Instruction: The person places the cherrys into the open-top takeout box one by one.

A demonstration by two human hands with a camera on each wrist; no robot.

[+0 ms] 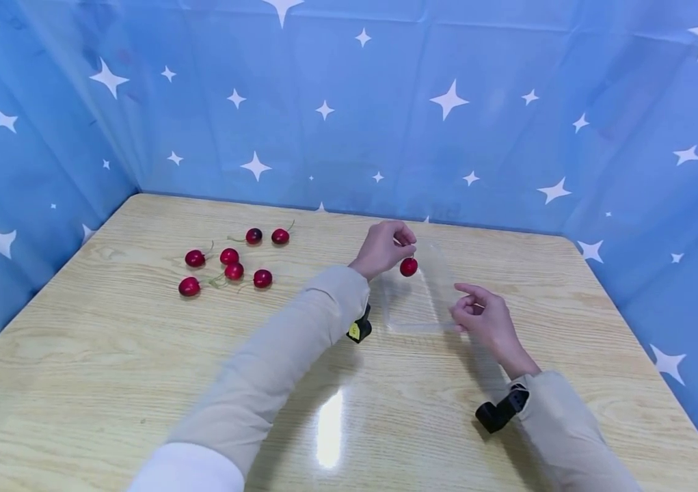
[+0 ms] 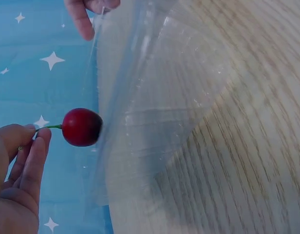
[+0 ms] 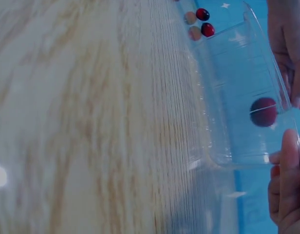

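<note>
My left hand [image 1: 385, 247] pinches the green stem [image 2: 53, 126] of a dark red cherry [image 2: 82, 127] between thumb and fingertips. The cherry hangs over the clear plastic box [image 1: 418, 326], close to the rim in the left wrist view. With thumb and fingers, my right hand [image 1: 489, 320] holds the box at its right side. In the right wrist view the right thumb and fingers [image 3: 290, 153] sit at the rim, and the cherry shows through the transparent wall.
Several red cherries, one of them nearest the front left [image 1: 189, 286], lie with their stems on the wooden table [image 1: 139, 383], left of the box. A blue curtain with white stars [image 1: 385, 102] stands along the back and sides.
</note>
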